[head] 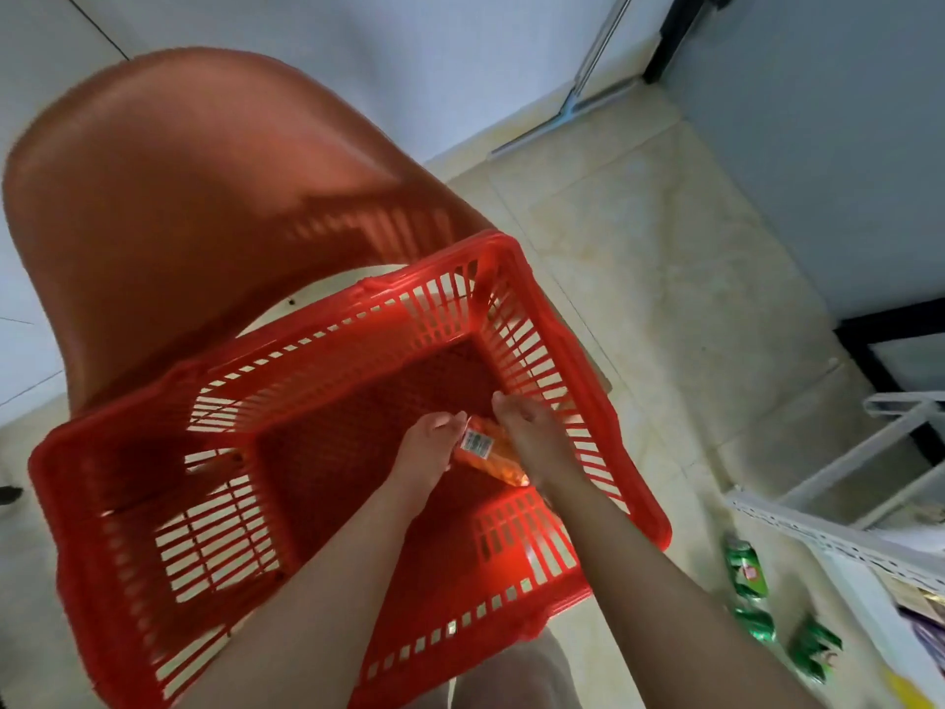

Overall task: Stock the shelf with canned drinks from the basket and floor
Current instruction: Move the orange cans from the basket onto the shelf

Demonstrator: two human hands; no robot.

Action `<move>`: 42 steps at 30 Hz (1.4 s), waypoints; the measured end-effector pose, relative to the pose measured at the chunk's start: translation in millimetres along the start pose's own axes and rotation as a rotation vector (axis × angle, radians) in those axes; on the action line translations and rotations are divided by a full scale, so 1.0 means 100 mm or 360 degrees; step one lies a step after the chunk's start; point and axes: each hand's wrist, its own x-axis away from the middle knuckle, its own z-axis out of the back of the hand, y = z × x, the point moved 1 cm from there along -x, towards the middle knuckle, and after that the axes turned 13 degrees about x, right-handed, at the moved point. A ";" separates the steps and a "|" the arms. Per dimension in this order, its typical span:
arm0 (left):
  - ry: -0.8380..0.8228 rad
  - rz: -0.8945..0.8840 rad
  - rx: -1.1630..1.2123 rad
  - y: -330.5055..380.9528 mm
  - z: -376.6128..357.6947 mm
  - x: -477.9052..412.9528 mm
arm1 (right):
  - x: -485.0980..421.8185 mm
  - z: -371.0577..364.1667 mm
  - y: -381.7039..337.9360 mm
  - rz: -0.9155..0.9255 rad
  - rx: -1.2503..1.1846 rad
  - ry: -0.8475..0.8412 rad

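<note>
Pale tiled floor [665, 248] under a light wall [460, 53]; head view only, frame somewhat motion-blurred.

Hands: both forearms reached down and forward into the basket [153, 504]. Left hand [427, 447] lay back-up, fingers curled against the left end of the orange can [488, 450]. Right hand [526, 427] had bent knuckles, fingers curled over the can's far right side. Both hands grasped the can between them; the fingertips were hidden by the knuckles, so how deep the grip went could not be read.

Containers: the red slatted basket sat on the seat of a red chair [179, 197]. Orange can lay on its side, barcode up, low in the basket's right-hand part, near the bottom. No other contents discernible.

Three green cans [746, 570] lay on the floor to the right of the basket, just beside the white shelf [818, 534].
</note>
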 end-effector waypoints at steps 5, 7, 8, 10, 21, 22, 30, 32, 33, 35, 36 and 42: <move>0.0115 0.0173 -0.0053 -0.19 -0.18 -0.29 | -0.18 -0.07 0.23 -0.0153 0.0040 -0.0150; 0.0130 0.0232 0.0136 -0.20 -0.24 -0.30 | -0.21 -0.07 0.28 -0.0182 0.0059 -0.0162; 0.0138 0.0265 0.0250 -0.21 -0.26 -0.29 | -0.22 -0.08 0.29 -0.0173 0.0095 -0.0178; 0.0161 0.0303 0.0374 -0.24 -0.26 -0.30 | -0.24 -0.10 0.29 -0.0162 0.0185 -0.0235; 0.0244 0.0190 0.0482 -0.22 0.11 -0.15 | -0.17 -0.17 0.26 -0.0224 -0.0106 -0.0088; 0.0232 0.0159 0.0481 -0.18 0.17 -0.12 | -0.14 -0.17 0.25 -0.0216 -0.0118 -0.0088; 0.0008 -0.0198 0.0350 0.63 0.62 0.46 | 0.29 0.10 -0.30 -0.0210 -0.0291 -0.0096; -0.0078 -0.0286 0.0344 0.91 0.70 0.70 | 0.46 0.19 -0.50 -0.0212 -0.0387 -0.0169; -0.0131 -0.0341 0.0318 1.07 0.74 0.85 | 0.56 0.24 -0.60 -0.0184 -0.0385 -0.0196; -0.0208 -0.0419 0.0265 1.36 0.83 1.11 | 0.75 0.31 -0.82 -0.0108 -0.0331 -0.0247; -0.0228 -0.0460 0.0263 1.51 0.89 1.23 | 0.86 0.35 -0.94 -0.0073 -0.0321 -0.0258; -0.0465 -0.0747 0.0337 2.38 1.11 2.05 | 1.59 0.59 -1.76 0.0153 -0.0389 -0.0304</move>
